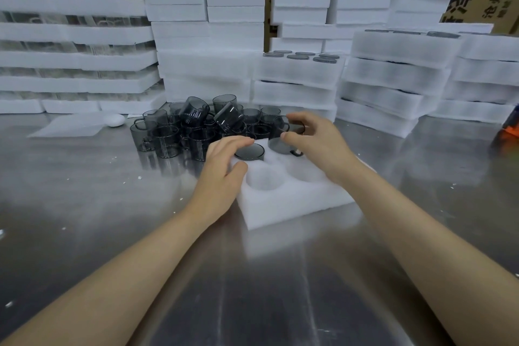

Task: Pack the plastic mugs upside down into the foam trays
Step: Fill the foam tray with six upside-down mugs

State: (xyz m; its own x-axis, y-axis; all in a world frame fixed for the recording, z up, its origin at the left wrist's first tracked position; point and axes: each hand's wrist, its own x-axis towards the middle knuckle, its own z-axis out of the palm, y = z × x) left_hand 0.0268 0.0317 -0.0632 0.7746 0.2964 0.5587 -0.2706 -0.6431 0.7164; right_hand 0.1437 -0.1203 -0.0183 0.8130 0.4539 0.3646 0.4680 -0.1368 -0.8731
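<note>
A white foam tray [280,205] with round pockets lies on the steel table in front of me. Two smoky grey plastic mugs sit upside down in its far pockets, the left mug [250,152] and the right mug [279,146]. My left hand [224,168] rests on the tray's left edge, its straight fingers touching the left mug's upturned base. My right hand [311,140] hovers over the tray's far right corner. Its thumb and curled fingers close round a dark mug at the near edge of the mug pile [193,126]. The two near pockets hold nothing.
Loose mugs lie heaped just behind the tray. Tall stacks of foam trays [207,36] wall off the back of the table, some filled with upturned mugs [303,57]. A flat foam sheet [67,126] lies far left. An orange object [509,129] sits at the right edge.
</note>
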